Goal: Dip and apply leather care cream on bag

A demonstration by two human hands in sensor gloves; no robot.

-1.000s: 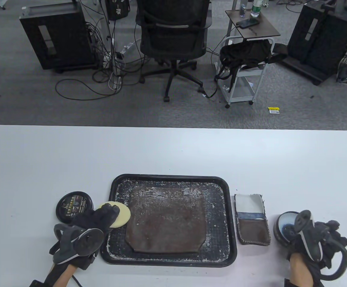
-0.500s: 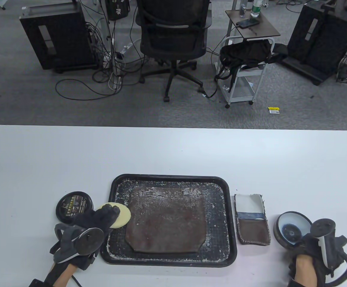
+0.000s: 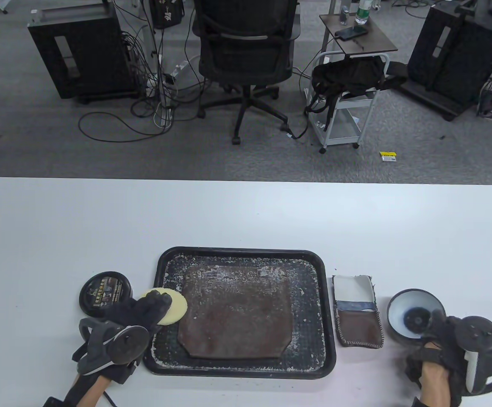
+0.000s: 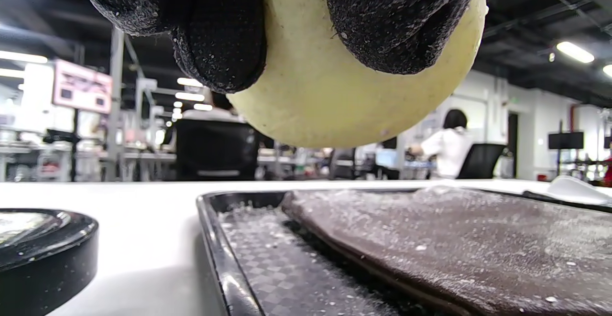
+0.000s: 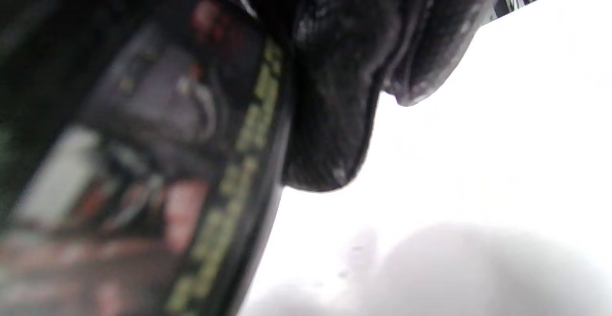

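Leather bag (image 3: 236, 311) lay flat in the middle of the black tray (image 3: 329, 339), its brown face and the tray floor speckled with white flecks. At about nine o'clock from it, the left hand (image 3: 137, 311) pinched the round yellow sponge (image 3: 177, 306) between gloved fingers (image 4: 392, 19), held just over the tray's left rim; over the past second this hand had scarcely shifted. The change was at four o'clock: the right hand (image 3: 449, 343) had slid from on top of the open cream tin (image 3: 413, 316) round to its near right side, baring the pale interior. The right wrist view, though blurred, showed fingers (image 5: 334, 129) against the tin's printed wall, so that hand seemed to grip the tin, tilting its mouth leftward. Judged from this, the tin was being offered for the dip, which had not yet happened.

The tin's lid (image 3: 106, 294) sat at nine o'clock beyond the sponge, close to the left hand. A small pouch (image 3: 358, 311) lay between tray and tin, in the sponge's straight path. From ten to two o'clock the white table (image 3: 246, 212) stretched wide.
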